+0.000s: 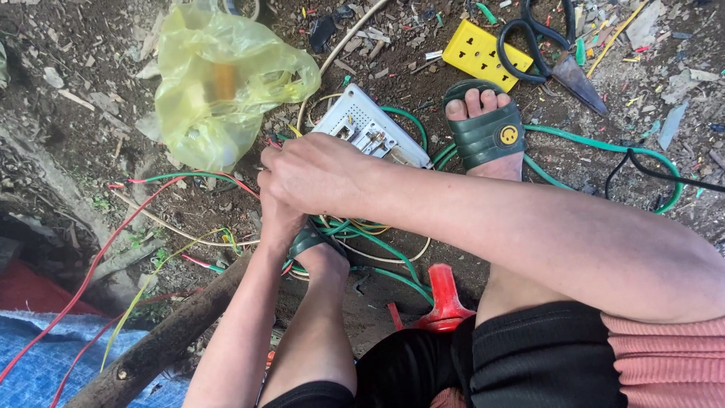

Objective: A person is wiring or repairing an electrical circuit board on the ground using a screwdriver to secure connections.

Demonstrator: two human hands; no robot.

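Observation:
A white socket box [368,125] lies open-side up on the dirt, with red, green and yellow wires [226,181] running from its left end. My right hand [317,175] reaches across from the right, its fingers curled on the wires at the box's left edge. My left hand [276,219] comes up from below and sits right under the right hand, its fingers hidden by it. A coil of green and cream cable [377,245] lies beneath both hands.
My feet in green sandals [483,128] stand beside and below the box. A yellow plastic bag [219,83] lies at upper left, with a yellow socket plate [483,53] and black-handled shears [555,60] at upper right. A red plastic piece [445,298], log [158,347] and blue tarp [38,366] lie below.

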